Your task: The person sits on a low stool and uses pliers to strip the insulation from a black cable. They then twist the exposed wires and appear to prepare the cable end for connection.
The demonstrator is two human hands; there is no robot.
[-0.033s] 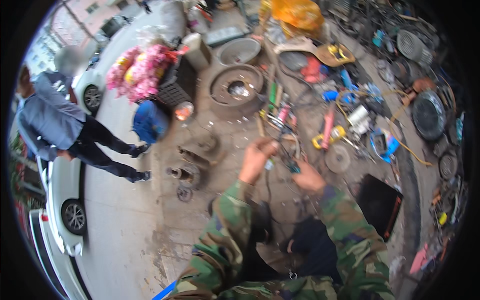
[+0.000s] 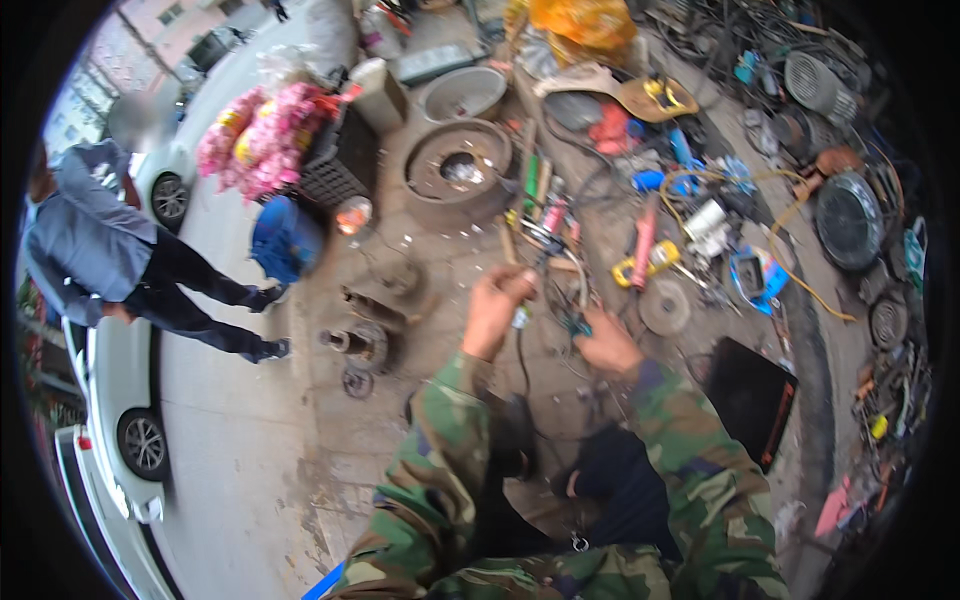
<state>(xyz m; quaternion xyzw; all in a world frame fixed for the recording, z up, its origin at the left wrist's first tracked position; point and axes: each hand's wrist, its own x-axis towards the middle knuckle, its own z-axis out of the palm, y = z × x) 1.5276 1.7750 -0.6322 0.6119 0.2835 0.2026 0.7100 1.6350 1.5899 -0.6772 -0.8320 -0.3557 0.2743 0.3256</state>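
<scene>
My left hand (image 2: 497, 310) pinches a dark cable (image 2: 523, 362) close to a small pale fitting (image 2: 520, 317); the cable hangs down toward my feet. Just right of it, my right hand (image 2: 610, 343) is closed on a dark teal-handled hand tool (image 2: 578, 325), perhaps pliers. Beyond my hands lie loose tools, including a green-handled one (image 2: 532, 175), and a pink-handled tool (image 2: 643, 245) next to a yellow device (image 2: 658, 262). A worn grinding-type disc (image 2: 665, 308) lies right of my right hand, and rusty cylindrical metal parts (image 2: 355, 345) stand to the left.
A person (image 2: 110, 250) in grey-blue stands left, by parked white cars (image 2: 120, 380). Behind are a blue bucket (image 2: 285, 240), pink bagged bundles (image 2: 255, 140) and a round metal stove-like piece (image 2: 455, 180). Scrap and cables (image 2: 840, 100) line the right; a black flat object (image 2: 750, 400) lies there.
The view has shifted slightly, so the surroundings sit a little further left in the picture. Both my hands still hold their things, with only small movement.
</scene>
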